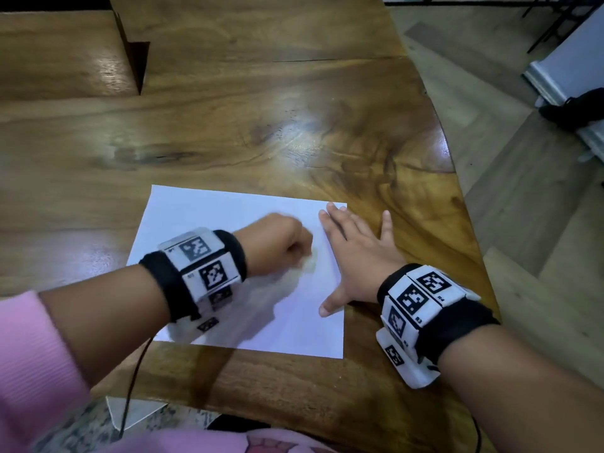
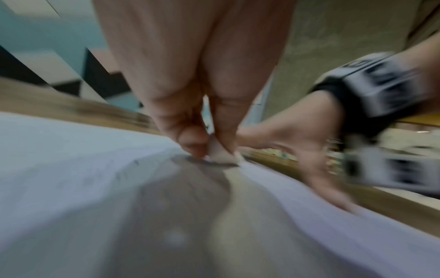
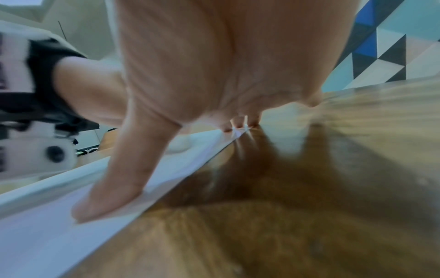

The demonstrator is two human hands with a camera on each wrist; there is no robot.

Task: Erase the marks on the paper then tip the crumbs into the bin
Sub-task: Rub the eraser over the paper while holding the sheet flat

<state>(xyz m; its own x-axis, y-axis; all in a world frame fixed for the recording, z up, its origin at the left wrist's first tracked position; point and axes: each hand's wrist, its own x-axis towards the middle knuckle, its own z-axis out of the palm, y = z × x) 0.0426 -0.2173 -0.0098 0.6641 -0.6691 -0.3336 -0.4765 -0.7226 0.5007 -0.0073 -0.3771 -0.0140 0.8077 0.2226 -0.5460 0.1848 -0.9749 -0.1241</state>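
Head view: we see the paper (image 1: pixel 228 256) lying flat on the wooden counter (image 1: pixel 294 125), near its right edge. The left hand (image 1: pixel 281 243) has its fingers (image 2: pixel 190 143) curled round a small white eraser (image 2: pixel 220 153), which is pressed to the sheet beside faint grey marks (image 2: pixel 121 175). The right hand (image 1: pixel 356 256) lies open with fingers spread, pinning the sheet's right edge. We see no bin. Risks, in our judgement: hard strokes may crease or tear the sheet if the pinning hand slips, and brisk rubbing may scatter crumbs onto the counter before tipping.
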